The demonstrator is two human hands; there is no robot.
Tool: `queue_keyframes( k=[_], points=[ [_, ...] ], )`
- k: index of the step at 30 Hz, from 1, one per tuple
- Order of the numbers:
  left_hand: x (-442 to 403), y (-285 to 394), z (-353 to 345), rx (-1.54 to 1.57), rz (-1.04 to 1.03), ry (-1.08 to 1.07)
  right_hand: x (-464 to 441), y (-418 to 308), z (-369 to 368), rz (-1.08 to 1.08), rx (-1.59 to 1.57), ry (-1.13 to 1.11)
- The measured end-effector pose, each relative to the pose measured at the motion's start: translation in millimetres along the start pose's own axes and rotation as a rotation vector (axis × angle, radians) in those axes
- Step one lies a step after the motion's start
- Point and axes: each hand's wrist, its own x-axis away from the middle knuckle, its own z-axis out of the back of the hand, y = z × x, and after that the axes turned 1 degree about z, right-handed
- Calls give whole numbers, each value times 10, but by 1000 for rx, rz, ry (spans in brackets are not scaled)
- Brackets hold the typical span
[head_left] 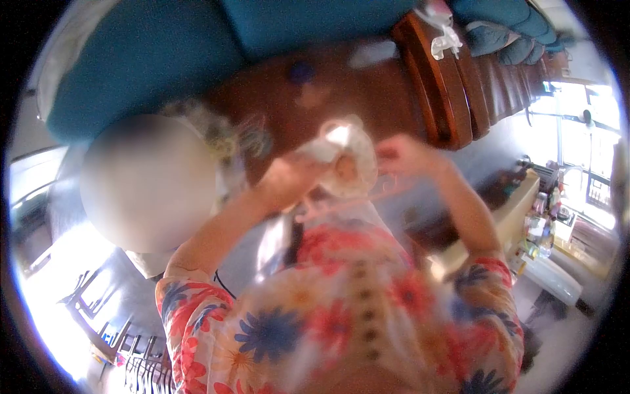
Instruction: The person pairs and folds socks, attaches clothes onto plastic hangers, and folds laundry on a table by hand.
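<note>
In front of my chest is a pale, roundish fabric-like piece (356, 161) with a tan patch in its middle; blur hides its exact kind. Its left edge is gripped by my left hand (292, 177), fingers closed. At its right side my right hand (410, 156) has bent fingers drawn together in a pinch; what they hold, if anything, is too blurred to name. Just below both hands, a thin pink hanger-like piece (354, 202) with curled ends runs across, above my lap.
Ahead stands a brown wooden seat (262, 95) with teal cushions (157, 59) and a wooden armrest (433, 85). A white crumpled bag (446, 43) lies on that armrest. Another person (151, 184) is close on my left. A cluttered table (545, 230) stands at right.
</note>
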Motion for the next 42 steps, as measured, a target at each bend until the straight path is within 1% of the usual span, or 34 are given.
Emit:
queue_keyframes(
  k=[3,6,7,8,10,11,14,15,17,18,19,20,22,23,24,25,26,27,28,30,31,34,35,37,38,39,40,41,42],
  points=[
    [-171,33,12,252,116,172,-30,-38,3,55,129,-23],
    [-401,-31,-56,283,117,251,-92,-91,-65,135,148,4],
    [-435,-74,-51,277,81,187,-99,-106,-78,167,137,27],
    [-450,-61,-14,329,134,60,-87,-105,-83,196,123,52],
    [-470,-41,114,427,237,-200,-42,-91,-63,109,23,85],
    [-451,-85,117,440,202,-163,-29,-80,-47,70,-27,101],
    [-394,-147,286,591,295,-318,-57,128,-57,21,-11,102],
    [-435,-111,384,474,337,-386,-44,134,-63,-1,-47,113],
    [-425,-120,319,438,257,-519,-4,101,-77,-44,-116,135],
    [-433,-114,296,418,216,-583,-12,108,-89,-29,-151,137],
    [-452,-56,251,430,139,-545,-28,130,-110,-13,-186,138],
    [-500,-18,217,465,170,-454,-45,156,-138,2,-222,140],
    [-581,31,171,533,230,-269,-96,231,-228,85,-190,93],
    [-628,-93,99,624,333,-209,-110,240,-273,125,-174,69],
    [-675,-218,26,719,430,-137,-84,145,-295,97,-95,70],
    [-711,-448,-105,639,371,-2,-31,-12,-313,70,-16,70],
    [-737,-513,-62,558,381,69,19,-97,-347,43,63,71],
    [-763,-574,-18,476,397,138,24,11,-429,54,29,103],
    [-766,-632,46,393,479,147,57,5,-461,68,43,115],
    [-732,-747,95,318,613,95,155,-6,-510,88,68,166],
    [-709,-793,66,302,699,51,196,2,-546,238,152,257],
    [-628,-867,-50,285,934,-79,339,38,-562,565,455,526],
    [-586,-869,-88,284,989,-106,424,59,-521,478,349,543],
    [-454,-1012,-217,318,1014,-75,550,108,-420,337,119,563],
    [-391,-1092,-300,325,1001,-55,609,185,-360,244,4,651],
    [-335,-1181,-390,309,948,-49,679,332,-295,154,-115,730],
    [-258,-1308,-487,235,823,-72,741,507,-227,66,-236,802],
    [-182,-1432,-581,155,696,-87,791,748,-111,-20,-281,906],
    [-106,-1555,-676,75,572,-90,901,901,28,-46,-457,1002]
  ],
)
